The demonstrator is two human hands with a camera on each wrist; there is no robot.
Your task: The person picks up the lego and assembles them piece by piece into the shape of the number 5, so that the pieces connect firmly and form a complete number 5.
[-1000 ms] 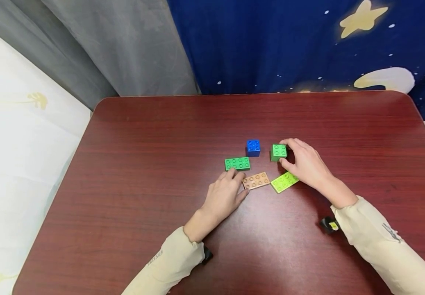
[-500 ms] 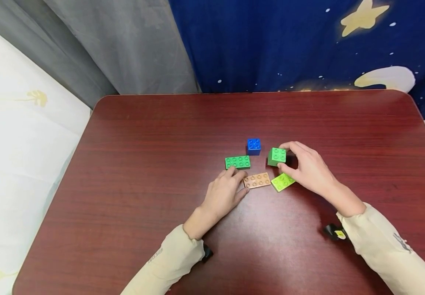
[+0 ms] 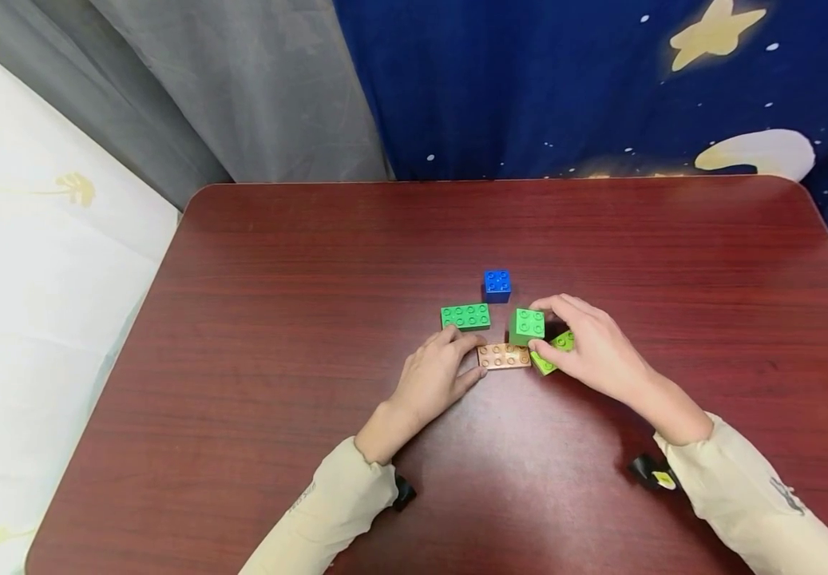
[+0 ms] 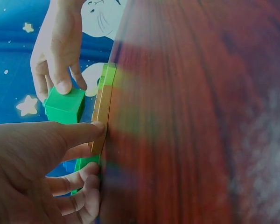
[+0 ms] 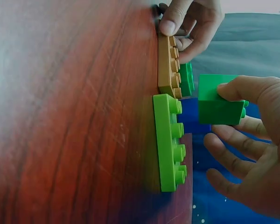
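In the head view, my right hand (image 3: 596,349) pinches a square green toy brick (image 3: 529,323) between thumb and fingers. The right wrist view shows that green brick raised above the flat bricks, studs facing away from the table. With thumb and index finger, my left hand (image 3: 425,379) grips the left end of a long tan brick (image 3: 505,358) lying on the table. A lime brick (image 5: 164,142) lies at the tan brick's right end, partly hidden by my right hand in the head view. Behind my left fingertips is a long green brick (image 3: 465,316).
A square blue brick (image 3: 497,286) stands farther back, just behind the long green brick. All of these are on a dark red wooden table (image 3: 299,319). Grey and blue curtains (image 3: 528,88) hang past its far edge.
My right hand has carried the square green brick left and nearer, to above the tan brick's right end. The tan brick has turned slightly straighter; my left hand has barely moved.
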